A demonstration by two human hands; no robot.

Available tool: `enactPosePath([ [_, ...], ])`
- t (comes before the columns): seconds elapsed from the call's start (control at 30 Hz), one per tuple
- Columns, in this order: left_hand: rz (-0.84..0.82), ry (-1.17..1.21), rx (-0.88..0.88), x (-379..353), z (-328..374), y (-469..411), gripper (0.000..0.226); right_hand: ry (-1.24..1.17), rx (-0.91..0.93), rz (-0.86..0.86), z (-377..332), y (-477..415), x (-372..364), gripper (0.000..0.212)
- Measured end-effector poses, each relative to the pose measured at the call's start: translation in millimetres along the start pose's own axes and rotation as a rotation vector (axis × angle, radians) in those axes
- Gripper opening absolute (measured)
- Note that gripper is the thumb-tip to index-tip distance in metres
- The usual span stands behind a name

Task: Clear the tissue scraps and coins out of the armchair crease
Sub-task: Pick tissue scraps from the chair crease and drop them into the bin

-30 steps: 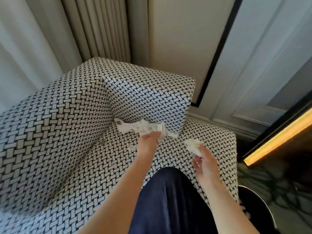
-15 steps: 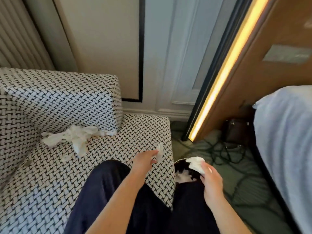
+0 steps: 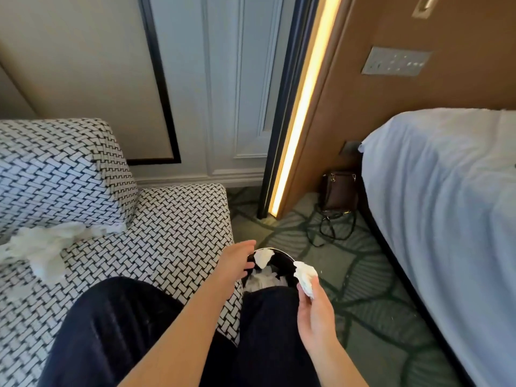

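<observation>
Starting nearest, what's there?
Dark trouser legs [image 3: 125,331], one lying over the armchair seat [image 3: 181,219].
And the hands?
The right hand [image 3: 315,311] has its grip clamped on a crumpled tissue wad [image 3: 305,275], pinched at the fingertips. The left hand [image 3: 234,266] reaches over the black bin [image 3: 280,262] with its grip apart and its fingers loose. A tissue scrap [image 3: 262,256] is just beside them, and I cannot tell whether it touches.
Anything in the bin?
White tissue [image 3: 261,282], low inside.
And the crease?
A pile of tissue scraps [image 3: 42,247] lies where the seat meets the armrest [image 3: 55,177], well apart from both hands.
Farther off?
A brown bag [image 3: 339,191] and cables [image 3: 332,227] on the carpet [image 3: 363,303], beside the bed [image 3: 446,205].
</observation>
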State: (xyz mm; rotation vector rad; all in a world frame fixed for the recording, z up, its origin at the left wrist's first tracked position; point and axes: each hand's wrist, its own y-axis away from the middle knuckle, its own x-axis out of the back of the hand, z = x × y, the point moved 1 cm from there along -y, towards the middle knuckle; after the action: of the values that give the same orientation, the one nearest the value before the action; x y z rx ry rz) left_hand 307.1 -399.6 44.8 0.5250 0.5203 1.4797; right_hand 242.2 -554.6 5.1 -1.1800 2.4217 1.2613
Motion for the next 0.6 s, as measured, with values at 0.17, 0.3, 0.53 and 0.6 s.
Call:
enactPosePath([
  [0.17, 0.048, 0.014, 0.014, 4, -10, 0, 0.032, -0.015, -0.019, 0.022, -3, 1, 5, 0.018],
  [0.3, 0.073, 0.046, 0.041, 11, -18, 2, 0.03, -0.04, -0.047, 0.064, -3, -3, 8, 0.014],
  [0.53, 0.089, 0.094, 0.079, 17, -23, 8, 0.026, 0.06, -0.133, 0.068, -14, -20, -7, 0.015],
  [0.6, 0.094, 0.106, 0.078, 19, -21, 8, 0.025, 0.03, -0.148, 0.057, -22, -21, -16, 0.012],
])
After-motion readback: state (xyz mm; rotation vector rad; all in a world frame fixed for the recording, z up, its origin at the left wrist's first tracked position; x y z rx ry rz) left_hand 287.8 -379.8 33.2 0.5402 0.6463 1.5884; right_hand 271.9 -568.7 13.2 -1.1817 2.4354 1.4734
